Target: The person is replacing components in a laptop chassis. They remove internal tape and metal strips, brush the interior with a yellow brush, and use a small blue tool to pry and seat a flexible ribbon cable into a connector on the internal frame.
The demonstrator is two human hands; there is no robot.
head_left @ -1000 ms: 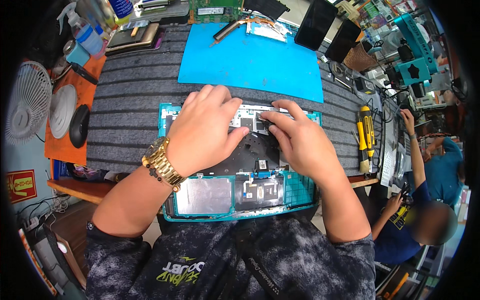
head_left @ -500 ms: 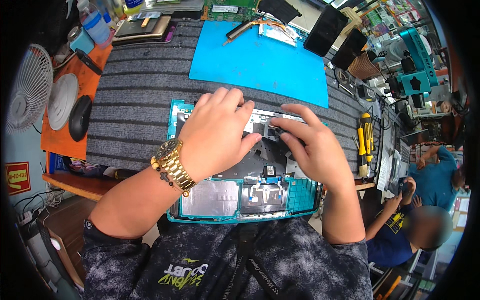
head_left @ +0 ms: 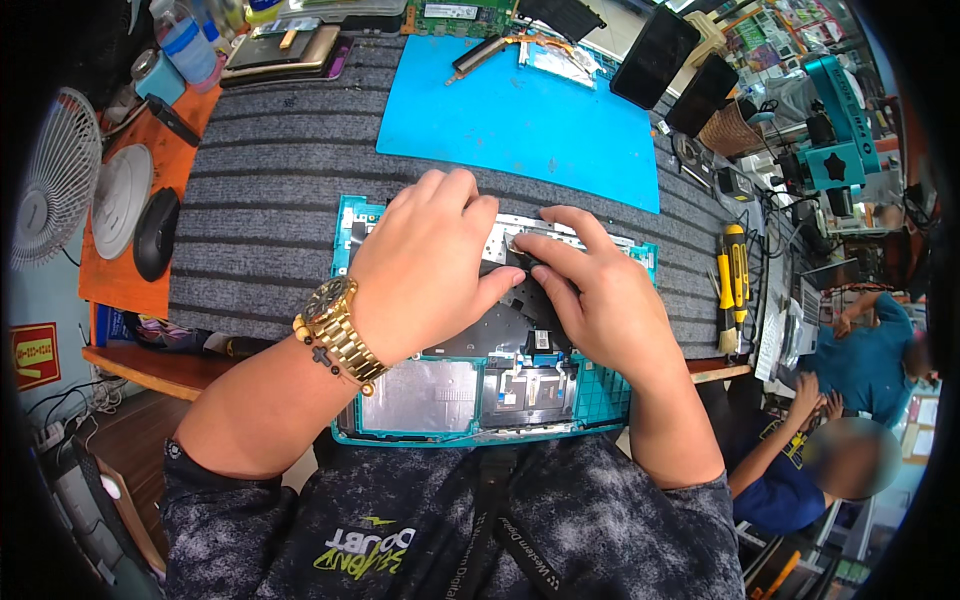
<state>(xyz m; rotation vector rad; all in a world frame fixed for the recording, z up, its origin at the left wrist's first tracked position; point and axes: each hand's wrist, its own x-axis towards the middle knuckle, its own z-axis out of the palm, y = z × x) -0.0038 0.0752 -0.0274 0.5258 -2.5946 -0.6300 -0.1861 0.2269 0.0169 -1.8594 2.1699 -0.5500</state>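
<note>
A laptop's teal top case [head_left: 415,437] lies inner side up in front of me, its touchpad module [head_left: 530,392] nearest my body. A thin black sheet [head_left: 512,292] covers the keyboard area, with bare silvery metal beyond it. My right hand [head_left: 610,295] pinches the sheet's dark raised edge between thumb and forefinger. Beside it, my left hand [head_left: 425,250] lies over the case's far left part, fingers bent and thumb reaching the sheet. Its fingertips are hidden, so what they grip does not show.
A blue mat [head_left: 510,115] with a copper heat pipe [head_left: 475,60] lies beyond the case. Yellow screwdrivers [head_left: 735,270] and a brush [head_left: 727,338] are at right. A black mouse [head_left: 157,234] and white fan [head_left: 60,180] stand left. Two people sit at far right.
My right hand has shifted left toward my left hand, along with the pinched edge. More bare metal shows at the far right of the case. My left hand has barely moved.
</note>
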